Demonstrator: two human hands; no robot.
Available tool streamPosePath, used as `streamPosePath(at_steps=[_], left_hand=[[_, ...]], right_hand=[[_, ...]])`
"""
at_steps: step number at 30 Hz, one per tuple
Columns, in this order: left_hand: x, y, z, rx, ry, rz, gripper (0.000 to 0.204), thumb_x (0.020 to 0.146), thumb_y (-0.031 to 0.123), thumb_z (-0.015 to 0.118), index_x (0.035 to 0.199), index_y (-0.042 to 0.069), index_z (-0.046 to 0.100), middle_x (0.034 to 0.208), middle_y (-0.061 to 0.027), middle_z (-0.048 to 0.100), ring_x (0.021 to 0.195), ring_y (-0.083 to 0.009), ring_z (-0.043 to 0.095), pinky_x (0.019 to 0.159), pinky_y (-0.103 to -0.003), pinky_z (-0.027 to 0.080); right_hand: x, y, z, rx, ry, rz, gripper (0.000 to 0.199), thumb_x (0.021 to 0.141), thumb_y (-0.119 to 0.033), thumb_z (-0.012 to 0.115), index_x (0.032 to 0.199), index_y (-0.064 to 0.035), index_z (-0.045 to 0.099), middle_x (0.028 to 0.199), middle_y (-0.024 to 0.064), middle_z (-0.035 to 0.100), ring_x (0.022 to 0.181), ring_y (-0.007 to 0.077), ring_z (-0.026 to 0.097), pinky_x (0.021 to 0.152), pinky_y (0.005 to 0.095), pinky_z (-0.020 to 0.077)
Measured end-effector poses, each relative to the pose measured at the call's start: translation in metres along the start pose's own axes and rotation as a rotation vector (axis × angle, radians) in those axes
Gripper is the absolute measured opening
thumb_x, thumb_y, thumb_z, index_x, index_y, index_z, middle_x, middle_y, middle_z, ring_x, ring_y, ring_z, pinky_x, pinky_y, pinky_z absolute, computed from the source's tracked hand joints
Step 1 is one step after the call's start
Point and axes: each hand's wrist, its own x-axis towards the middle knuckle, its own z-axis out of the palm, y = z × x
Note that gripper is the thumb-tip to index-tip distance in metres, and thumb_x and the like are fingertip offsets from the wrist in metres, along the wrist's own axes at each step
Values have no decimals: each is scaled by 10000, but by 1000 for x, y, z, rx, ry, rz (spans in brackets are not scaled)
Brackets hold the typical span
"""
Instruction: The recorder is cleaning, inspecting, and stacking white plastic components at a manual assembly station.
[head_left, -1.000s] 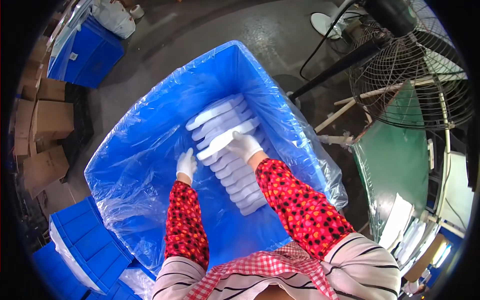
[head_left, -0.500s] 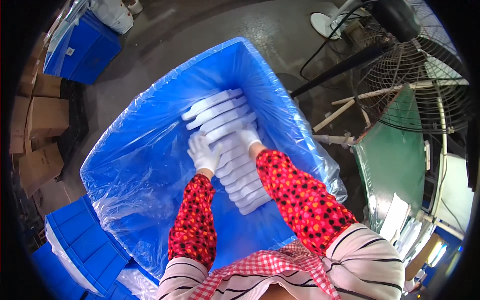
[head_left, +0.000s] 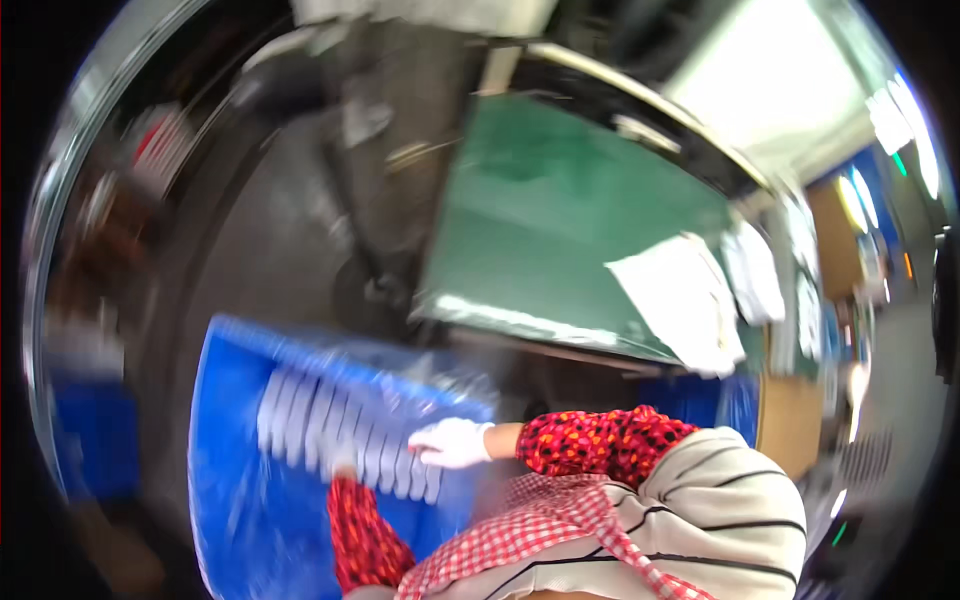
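A row of several long, flat white pieces lies side by side in a large blue bin lined with clear plastic film. Over the middle of that row is my left hand, white-gloved and smeared by motion, its fingers not readable. My right hand, also in a white glove, hovers over the row's right end near the bin's wall. Its fingers are loosely apart and hold nothing that I can see. Red patterned sleeve covers run up both forearms.
Beyond the bin stands a green-topped table with white sheets at its right end. A brown cardboard box is to my right. A blurred blue container stands at the far left.
The view has swung right, so the bin now sits lower left and the green table fills the middle. My right hand has come off the white pieces and back toward me.
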Motion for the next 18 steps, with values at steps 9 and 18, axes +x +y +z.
streamPosePath(at_steps=[9,18], left_hand=[[79,297,323,941,522,486,320,846,70,554,1135,-62,517,1119,-211,548,1055,-338,530,944,-418,406],[112,296,582,936,-613,817,283,792,98,581,1038,-40,556,1132,-230,533,1096,-397,488,954,-463,389]], right_hand=[[-323,166,-19,21,695,491,278,874,-293,524,947,-42,618,896,156,662,809,339,635,753,419,496],[-451,231,114,310,418,1478,396,754,-315,657,1128,-189,639,1168,60,601,1131,274,517,869,464,409]])
